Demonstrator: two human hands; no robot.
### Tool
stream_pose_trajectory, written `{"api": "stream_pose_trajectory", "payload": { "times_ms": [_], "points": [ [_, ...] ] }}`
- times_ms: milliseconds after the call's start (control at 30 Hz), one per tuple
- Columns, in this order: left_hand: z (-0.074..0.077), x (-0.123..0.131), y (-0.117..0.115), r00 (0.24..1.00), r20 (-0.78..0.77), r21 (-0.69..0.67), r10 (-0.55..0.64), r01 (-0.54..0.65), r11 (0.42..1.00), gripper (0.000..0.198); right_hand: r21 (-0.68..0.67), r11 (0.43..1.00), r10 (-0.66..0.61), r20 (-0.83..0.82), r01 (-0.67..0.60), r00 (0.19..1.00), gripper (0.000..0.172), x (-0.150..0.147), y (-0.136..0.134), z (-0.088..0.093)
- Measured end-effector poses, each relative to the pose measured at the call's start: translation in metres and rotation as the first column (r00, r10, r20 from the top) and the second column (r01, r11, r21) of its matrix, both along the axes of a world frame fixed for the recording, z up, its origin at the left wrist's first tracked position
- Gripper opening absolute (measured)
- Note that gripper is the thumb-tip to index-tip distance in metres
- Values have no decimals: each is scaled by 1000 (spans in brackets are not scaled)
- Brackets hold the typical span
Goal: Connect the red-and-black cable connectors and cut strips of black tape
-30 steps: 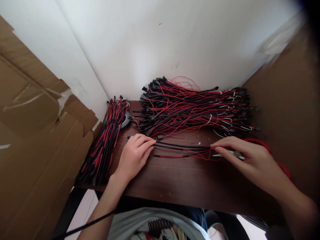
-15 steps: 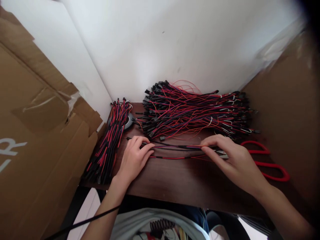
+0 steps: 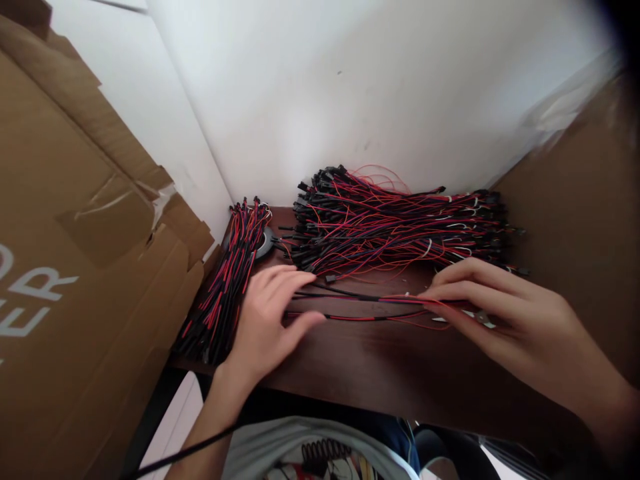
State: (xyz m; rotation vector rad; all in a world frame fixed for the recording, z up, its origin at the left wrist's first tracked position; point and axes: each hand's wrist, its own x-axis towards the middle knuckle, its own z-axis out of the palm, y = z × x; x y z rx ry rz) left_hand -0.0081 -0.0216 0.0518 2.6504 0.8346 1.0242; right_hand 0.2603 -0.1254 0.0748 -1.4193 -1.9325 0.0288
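A wire harness (image 3: 367,299) of black, red and purple wires lies lengthwise across the dark brown table (image 3: 350,363). My right hand (image 3: 520,320) pinches its right end between thumb and fingertips. Over the left end, my left hand (image 3: 270,313) is spread, thumb apart from the fingers; I cannot tell whether it touches the wires. A second red and black harness (image 3: 350,317) runs just nearer to me. Under my right hand the metal part of the scissors (image 3: 483,319) shows; their red handles are hidden.
Against the white wall lies a large pile of wire harnesses (image 3: 390,227). A smaller bundle of harnesses (image 3: 225,287) lies at the left beside a roll of grey tape (image 3: 266,243). Cardboard (image 3: 100,267) stands on the left, and another cardboard panel (image 3: 585,193) on the right.
My left hand has opened, its thumb and fingers moving apart. My right hand has shifted right along the wires and now covers the scissors' red handles. The view has turned slightly left.
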Motion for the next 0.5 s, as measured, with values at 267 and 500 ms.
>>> {"api": "stream_pose_trajectory", "payload": {
  "times_ms": [267, 500],
  "points": [
    [-6, 30, -10, 993, 120, -160, 7, 12, 987, 24, 76, 884, -379, -459, 460, 804, 27, -10, 4, -12],
    [26, 12, 6, 890, 282, -248, 357, -292, 924, 25, -259, 907, -322, 83, 332, 943, 27, -14, -2, -70]
  ]
}}
